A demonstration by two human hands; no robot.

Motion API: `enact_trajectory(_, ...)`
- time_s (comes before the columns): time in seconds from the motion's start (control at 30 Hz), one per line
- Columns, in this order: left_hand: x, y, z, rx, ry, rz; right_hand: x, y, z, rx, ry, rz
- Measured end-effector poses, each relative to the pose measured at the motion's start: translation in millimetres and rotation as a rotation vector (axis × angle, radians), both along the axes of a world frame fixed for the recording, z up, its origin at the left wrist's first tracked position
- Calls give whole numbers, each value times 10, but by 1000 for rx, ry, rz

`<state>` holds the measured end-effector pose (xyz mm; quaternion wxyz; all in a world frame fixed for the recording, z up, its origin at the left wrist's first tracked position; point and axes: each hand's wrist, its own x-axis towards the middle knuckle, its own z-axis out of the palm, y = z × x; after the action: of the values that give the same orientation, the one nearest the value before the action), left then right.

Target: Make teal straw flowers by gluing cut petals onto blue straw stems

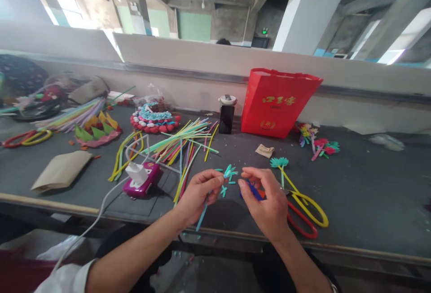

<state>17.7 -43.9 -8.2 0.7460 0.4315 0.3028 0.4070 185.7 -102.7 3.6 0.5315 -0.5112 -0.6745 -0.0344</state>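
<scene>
My left hand (201, 193) pinches a partly formed pipe-cleaner flower (230, 172) with teal petals, and its blue stem (202, 216) hangs below the fist. To the right of the flower, my right hand (266, 196) is held with thumb and fingers apart, holding nothing. Short teal pipe-cleaner pieces (224, 190) lie on the table beneath the flower. A blue object (254, 190) shows partly behind my right hand. Scissors with red and yellow handles (314, 212) rest beside that hand, near a finished teal flower (279, 162).
Loose pipe cleaners (182, 142) spread across the table's middle. A purple power adapter (141, 179) with a white cord sits at left. Behind stand a phone (226, 119) against a cup and a red paper bag (279, 104). A brown envelope (62, 169) lies at far left.
</scene>
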Motion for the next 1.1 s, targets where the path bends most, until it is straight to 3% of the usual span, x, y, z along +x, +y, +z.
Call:
enact_trajectory(0.13, -45, -215, 61, 11, -16, 47, -61, -175, 86, 25, 27, 24)
enact_trajectory(0.3, -158, -670, 51, -58, -63, 134, -160, -454, 175, 41, 22, 98)
enact_trajectory(0.5, -267, -1180, 80, -102, -62, 191, -306, -915, 71, -44, 94, 136)
enact_trajectory(0.63, -317, -1429, 138, -100, -62, 190, -422, -1198, 48, -12, 120, 114)
enact_trajectory(0.87, -356, -1691, 210, -83, -83, 181, -530, -1407, 97, 14, 134, 87)
enact_trajectory(1.1, -401, -1739, 130, -107, -100, 178, -579, -1431, 76, 5, 176, 63)
